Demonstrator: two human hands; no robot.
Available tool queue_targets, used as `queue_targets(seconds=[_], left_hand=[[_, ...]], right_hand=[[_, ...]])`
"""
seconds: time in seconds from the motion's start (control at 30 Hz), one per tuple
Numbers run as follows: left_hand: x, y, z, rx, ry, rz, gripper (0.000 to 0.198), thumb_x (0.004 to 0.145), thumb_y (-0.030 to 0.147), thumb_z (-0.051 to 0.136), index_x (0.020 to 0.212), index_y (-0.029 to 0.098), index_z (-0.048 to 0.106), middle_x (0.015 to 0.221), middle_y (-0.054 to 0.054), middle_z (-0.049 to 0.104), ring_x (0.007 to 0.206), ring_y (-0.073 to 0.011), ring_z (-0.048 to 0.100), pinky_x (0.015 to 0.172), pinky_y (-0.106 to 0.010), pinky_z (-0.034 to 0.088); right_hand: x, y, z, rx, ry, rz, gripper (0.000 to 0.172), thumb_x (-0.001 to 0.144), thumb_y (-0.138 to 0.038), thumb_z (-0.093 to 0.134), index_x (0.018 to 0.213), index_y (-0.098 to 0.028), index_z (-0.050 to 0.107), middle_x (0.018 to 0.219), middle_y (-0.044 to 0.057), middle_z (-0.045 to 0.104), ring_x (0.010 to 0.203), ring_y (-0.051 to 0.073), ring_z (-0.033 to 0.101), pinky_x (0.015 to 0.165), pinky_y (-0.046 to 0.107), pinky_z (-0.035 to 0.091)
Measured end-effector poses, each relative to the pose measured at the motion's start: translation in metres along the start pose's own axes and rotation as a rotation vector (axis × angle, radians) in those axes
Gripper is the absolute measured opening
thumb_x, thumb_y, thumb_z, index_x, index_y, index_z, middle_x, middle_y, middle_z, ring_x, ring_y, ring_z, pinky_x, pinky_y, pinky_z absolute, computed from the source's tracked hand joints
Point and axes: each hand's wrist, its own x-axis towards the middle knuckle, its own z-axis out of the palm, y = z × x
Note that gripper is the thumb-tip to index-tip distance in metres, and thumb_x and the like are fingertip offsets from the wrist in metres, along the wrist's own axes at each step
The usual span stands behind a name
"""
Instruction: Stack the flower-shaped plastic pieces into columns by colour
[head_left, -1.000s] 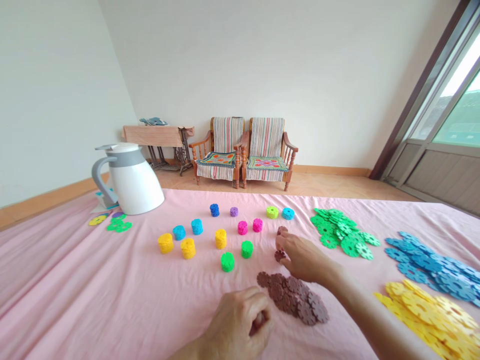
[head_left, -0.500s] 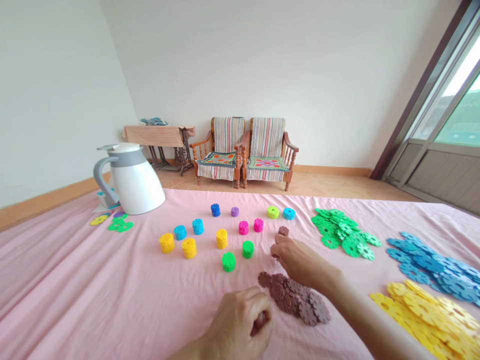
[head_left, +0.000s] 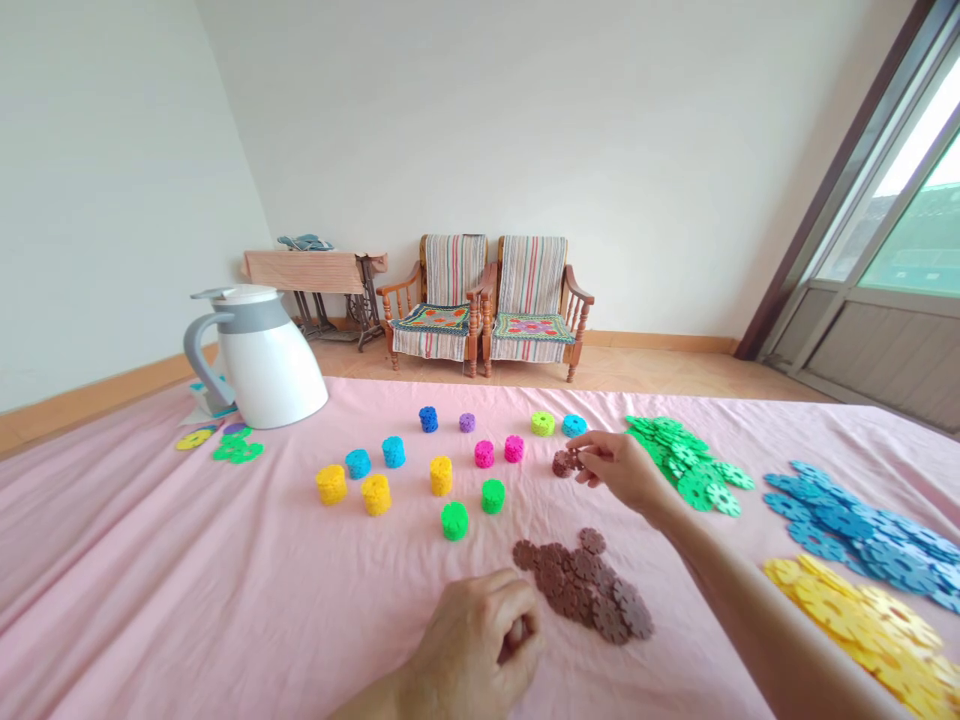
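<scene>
My right hand (head_left: 621, 472) pinches a brown notched plastic disc (head_left: 575, 458), tilted at the side of a short brown stack (head_left: 562, 464). Whether the disc touches the stack, I cannot tell. My left hand (head_left: 480, 640) rests curled on the cloth; whatever lies inside its fingers is hidden in shadow. Beside it spreads a loose pile of brown discs (head_left: 589, 590), with one brown disc (head_left: 592, 541) at its far edge. Left of my right hand stand small stacks, including magenta (head_left: 514, 449), green (head_left: 493, 497) and yellow (head_left: 441, 476) ones.
On the pink cloth (head_left: 225, 570), loose heaps of green (head_left: 686, 465), blue (head_left: 855, 525) and yellow discs (head_left: 855, 625) lie to the right. A white and grey jug (head_left: 274, 365) stands at the far left, near a few loose discs. Two wooden chairs (head_left: 532, 300) are beyond the table.
My right hand has shifted right and slightly away from me, and a brown disc now shows in its fingertips. One disc now lies at the brown pile's far edge. My left hand stays put.
</scene>
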Motion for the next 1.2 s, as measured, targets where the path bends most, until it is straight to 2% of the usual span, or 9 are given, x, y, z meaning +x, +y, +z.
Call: queue_targets(seconds=[0.2, 0.4, 0.6, 0.8, 1.03, 1.2], left_hand=[[0.002, 0.000, 0.000, 0.019, 0.007, -0.005, 0.020, 0.064, -0.003, 0.051, 0.065, 0.017, 0.049, 0.059, 0.006, 0.049, 0.051, -0.0073, 0.044, 0.057, -0.019, 0.035], [0.001, -0.006, 0.004, 0.020, 0.003, -0.008, 0.018, 0.064, -0.001, 0.051, 0.066, 0.017, 0.050, 0.061, 0.005, 0.050, 0.053, -0.0076, 0.045, 0.052, -0.019, 0.031], [0.001, -0.006, 0.003, 0.022, -0.008, -0.016, 0.018, 0.064, -0.001, 0.051, 0.066, 0.017, 0.050, 0.062, 0.005, 0.050, 0.053, -0.0075, 0.045, 0.052, -0.019, 0.031], [0.002, -0.004, 0.003, 0.009, -0.011, -0.013, 0.018, 0.065, -0.001, 0.051, 0.066, 0.017, 0.050, 0.061, 0.005, 0.049, 0.053, -0.0072, 0.045, 0.053, -0.019, 0.031], [0.002, -0.006, 0.003, 0.009, -0.017, -0.016, 0.019, 0.065, -0.002, 0.050, 0.066, 0.017, 0.050, 0.061, 0.006, 0.049, 0.053, -0.0070, 0.045, 0.052, -0.019, 0.031], [0.000, -0.008, 0.005, 0.014, -0.014, -0.008, 0.018, 0.066, -0.001, 0.050, 0.067, 0.017, 0.049, 0.063, 0.005, 0.050, 0.055, -0.0075, 0.046, 0.053, -0.019, 0.031]], right_hand=[[0.001, 0.015, -0.013, 0.160, 0.038, 0.041, 0.029, 0.064, -0.024, 0.066, 0.091, -0.014, 0.065, 0.074, 0.005, 0.071, 0.065, 0.017, 0.068, 0.065, 0.032, 0.056], [0.004, 0.022, -0.009, 0.232, 0.016, 0.060, 0.034, 0.058, -0.020, 0.072, 0.091, -0.014, 0.065, 0.071, 0.005, 0.071, 0.065, 0.017, 0.068, 0.065, 0.031, 0.058], [0.006, 0.024, -0.009, 0.256, 0.049, 0.035, 0.034, 0.060, -0.027, 0.074, 0.090, -0.014, 0.065, 0.072, 0.005, 0.071, 0.065, 0.019, 0.068, 0.068, 0.035, 0.059], [0.009, 0.027, -0.007, 0.165, 0.159, -0.037, 0.038, 0.063, -0.037, 0.071, 0.092, -0.014, 0.066, 0.079, 0.007, 0.071, 0.063, 0.016, 0.064, 0.059, 0.030, 0.053], [0.014, 0.039, 0.008, -0.037, 0.235, -0.056, 0.033, 0.064, -0.037, 0.068, 0.091, -0.018, 0.071, 0.091, 0.007, 0.070, 0.064, 0.015, 0.061, 0.058, 0.027, 0.045], [0.016, 0.044, 0.013, -0.125, 0.224, -0.038, 0.034, 0.064, -0.037, 0.066, 0.093, -0.019, 0.071, 0.081, 0.005, 0.069, 0.064, 0.017, 0.063, 0.056, 0.026, 0.043]])
